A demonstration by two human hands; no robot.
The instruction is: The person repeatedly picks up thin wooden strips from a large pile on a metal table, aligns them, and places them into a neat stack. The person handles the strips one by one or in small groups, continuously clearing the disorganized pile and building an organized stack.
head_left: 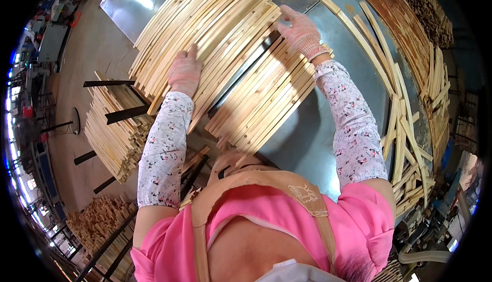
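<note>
A wide layer of narrow pale wooden strips [179,31] lies side by side across the metal table [307,138]. My left hand [185,73], in a thin pale glove, rests over the strips near their closer ends, its visible fingers stretched out. Beside those fingertips a wooden strip [221,35] is smeared by motion. My right hand [300,32], gloved too, is at the far right ends of the strips, thumb and fingers apart. Closer to my body lies a second row of strips [264,95], separated from the first by a dark gap.
Long loose strips [382,56] and a tangle of offcuts [407,169] lie along the right side. A rusty brown board [397,20] stands beyond them. Stacked strips [115,133] sit between black metal bars [125,114] at left, with more bundled wood [100,220] below.
</note>
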